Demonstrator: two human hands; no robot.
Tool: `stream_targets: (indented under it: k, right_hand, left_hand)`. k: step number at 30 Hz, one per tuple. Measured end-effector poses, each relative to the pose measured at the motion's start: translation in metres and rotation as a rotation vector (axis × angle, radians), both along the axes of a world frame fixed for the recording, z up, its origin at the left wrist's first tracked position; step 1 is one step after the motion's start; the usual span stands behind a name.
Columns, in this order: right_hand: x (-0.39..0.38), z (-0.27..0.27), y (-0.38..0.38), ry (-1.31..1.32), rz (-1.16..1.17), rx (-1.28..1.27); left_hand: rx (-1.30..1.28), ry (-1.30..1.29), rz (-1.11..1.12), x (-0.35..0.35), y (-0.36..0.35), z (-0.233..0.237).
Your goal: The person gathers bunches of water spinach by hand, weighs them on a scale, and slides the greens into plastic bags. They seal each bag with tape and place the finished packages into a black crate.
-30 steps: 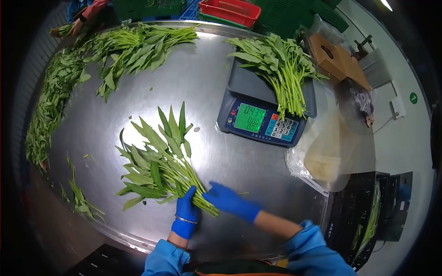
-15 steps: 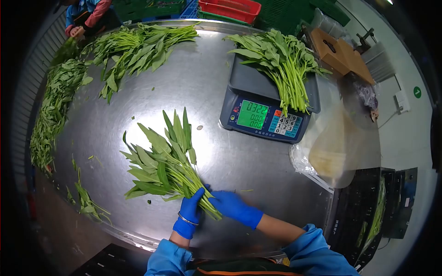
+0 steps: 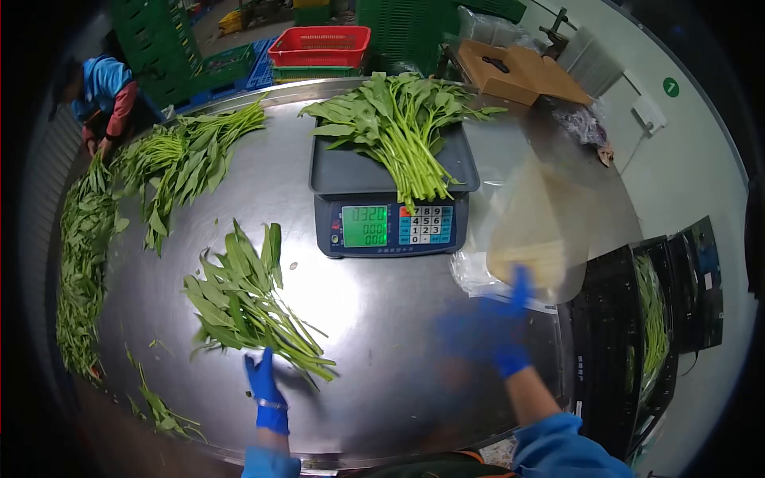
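Observation:
My left hand, in a blue glove, is at the lower edge of a loose bunch of leafy greens lying on the metal table. Its thumb and fingers are apart. My right hand, also gloved in blue, is smeared by motion near the stack of clear plastic bags; its fingers are hard to make out. A second bunch of greens rests on the tray of the digital scale, whose lit display shows green digits.
Piles of greens line the left side of the table. A co-worker handles greens at the upper left. Behind the table are a red basket and a cardboard box. Black crates stand at the right.
Both hands have let go of the bunch, which now lies on the table. My right hand has moved right, towards the bags. The view has turned, shifting the scale left.

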State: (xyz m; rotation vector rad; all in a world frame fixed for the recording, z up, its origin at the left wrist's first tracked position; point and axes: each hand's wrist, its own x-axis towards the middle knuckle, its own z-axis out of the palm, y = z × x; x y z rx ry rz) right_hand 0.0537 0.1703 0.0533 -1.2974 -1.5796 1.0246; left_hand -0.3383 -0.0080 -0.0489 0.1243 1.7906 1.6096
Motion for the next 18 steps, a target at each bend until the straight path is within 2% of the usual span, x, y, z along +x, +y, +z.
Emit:
stream_targets:
  k: [1, 2, 3, 4, 5, 6, 7, 8, 9, 11, 12, 13, 14, 16, 17, 18]
  right_hand:
    - [0.031, -0.016, -0.003, -0.607, -0.580, 0.470]
    - [0.124, -0.074, 0.010, -0.669, -0.836, 0.404]
    - [0.171, -0.069, 0.011, -0.495, -0.865, 0.228]
    - [0.203, -0.093, 0.016, -0.283, -0.835, 0.260]
    - [0.220, -0.118, 0.021, -0.068, -0.801, 0.291]
    - [0.221, -0.120, 0.023, -0.038, -0.791, 0.301]
    - [0.225, -0.118, 0.024, 0.237, -0.876, -0.102]
    - [0.225, -0.110, 0.023, 0.505, -0.918, -0.518]
    - [0.215, -0.098, 0.015, 0.457, -0.847, -0.384]
    - [0.184, -0.051, -0.021, 0.432, -0.718, -0.199]
    - [0.190, -0.043, -0.049, 0.403, -0.682, -0.201]
    - [0.184, -0.028, -0.079, 0.374, -0.746, -0.230]
    - [0.191, -0.027, -0.108, 0.316, -0.849, -0.316]
    - [0.190, 0.028, -0.141, -0.293, -0.409, -0.556]
    - [0.197, 0.035, -0.135, -0.294, -0.401, -0.557]
    - [0.208, 0.040, -0.122, -0.127, -0.532, -0.402]
  left_hand:
    - [-0.092, 0.278, 0.083, 0.008, -0.020, 0.000]
    - [-0.184, 0.565, 0.171, 0.012, -0.032, 0.007]
    - [0.052, 0.515, 0.046, 0.027, -0.017, 0.031]
    - [0.029, 0.488, -0.101, 0.040, 0.007, 0.049]
    - [0.154, 0.467, -0.187, 0.054, 0.038, 0.062]
    - [0.118, 0.592, -0.336, 0.062, 0.071, 0.072]
    - [0.179, 0.588, -0.502, 0.078, 0.108, 0.101]
    - [0.211, 0.557, -0.583, 0.086, 0.146, 0.101]
    - [0.255, 0.260, -0.747, 0.092, 0.185, 0.117]
    - [0.115, 0.199, -0.813, 0.100, 0.241, 0.133]
    - [0.100, 0.355, -1.003, 0.100, 0.266, 0.152]
    - [0.101, 0.583, -0.788, 0.097, 0.294, 0.120]
    - [0.099, 0.585, -0.786, 0.099, 0.308, 0.125]
    - [-0.100, 0.644, -0.826, 0.100, 0.334, 0.141]
    - [-0.105, 0.644, -0.820, 0.101, 0.344, 0.145]
    - [-0.198, 0.629, -0.884, 0.102, 0.353, 0.148]
